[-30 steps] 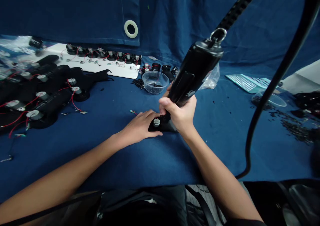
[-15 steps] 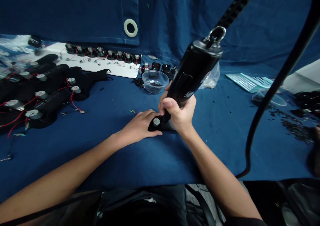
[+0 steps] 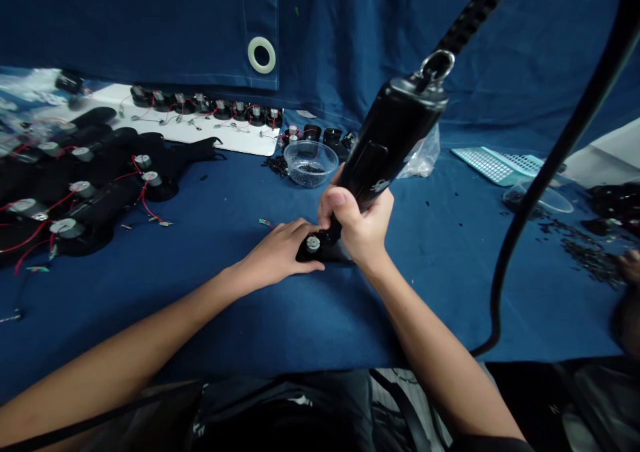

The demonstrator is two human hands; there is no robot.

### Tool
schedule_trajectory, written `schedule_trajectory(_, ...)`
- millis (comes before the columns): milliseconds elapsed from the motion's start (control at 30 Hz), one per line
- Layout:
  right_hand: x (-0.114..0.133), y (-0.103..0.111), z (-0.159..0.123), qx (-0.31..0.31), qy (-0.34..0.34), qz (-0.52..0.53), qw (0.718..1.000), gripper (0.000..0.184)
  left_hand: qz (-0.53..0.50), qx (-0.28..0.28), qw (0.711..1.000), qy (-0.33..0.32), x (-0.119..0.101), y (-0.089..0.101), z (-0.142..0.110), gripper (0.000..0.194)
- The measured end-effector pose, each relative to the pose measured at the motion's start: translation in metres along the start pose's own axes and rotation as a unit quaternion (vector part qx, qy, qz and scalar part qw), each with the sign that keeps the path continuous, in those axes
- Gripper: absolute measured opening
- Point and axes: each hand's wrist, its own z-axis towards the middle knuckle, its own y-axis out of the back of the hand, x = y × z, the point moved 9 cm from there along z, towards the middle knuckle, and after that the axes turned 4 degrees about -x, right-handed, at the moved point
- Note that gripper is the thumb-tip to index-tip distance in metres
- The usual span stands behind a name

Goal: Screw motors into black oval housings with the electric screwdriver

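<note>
My right hand (image 3: 364, 224) is wrapped round a black electric screwdriver (image 3: 387, 142), tilted with its lower end down at a black plastic housing (image 3: 305, 252). A coiled cord and a metal ring are at the tool's top. The tool's bit is hidden behind my fingers. My left hand (image 3: 283, 249) grips the housing from the left, thumb in front and fingers behind, against the blue cloth. A small silver motor (image 3: 313, 243) shows in the housing between my hands. A little circuit board (image 3: 265, 222) on a wire lies just past my left hand.
At left lie several black housings (image 3: 95, 212) with motors and red wires. Behind are a white board (image 3: 200, 132) with motor parts and a clear bowl (image 3: 311, 165) of small black pieces. A teal basket (image 3: 493, 164), a thick black cable (image 3: 530, 219) and another person's hand (image 3: 631, 265) are at right.
The screwdriver's upper end has tipped very slightly right. My left hand and the housing stay in place. At the right edge, the other person's hand has come further into view.
</note>
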Motion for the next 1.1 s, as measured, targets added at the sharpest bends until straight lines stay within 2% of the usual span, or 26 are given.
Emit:
schedule_trajectory(100,0.003,0.003,0.001,-0.013,0.019,0.003,1.0,0.034,0.005,0.0,1.0,0.001,0.0,0.0,0.0,0.06)
schedule_trajectory(300,-0.003,0.003,0.001,-0.017,0.002,0.013,1.0,0.039,0.003,-0.005,1.0,0.0,0.0,0.0,0.0,0.06)
schedule_trajectory(533,-0.002,0.005,0.001,-0.025,0.017,0.004,1.0,0.04,-0.003,-0.006,1.0,0.002,0.002,-0.001,0.0,0.062)
schedule_trajectory(1100,-0.008,-0.002,0.003,0.02,0.006,0.071,0.997,0.037,-0.015,-0.017,1.0,0.004,0.002,0.0,0.0,0.059)
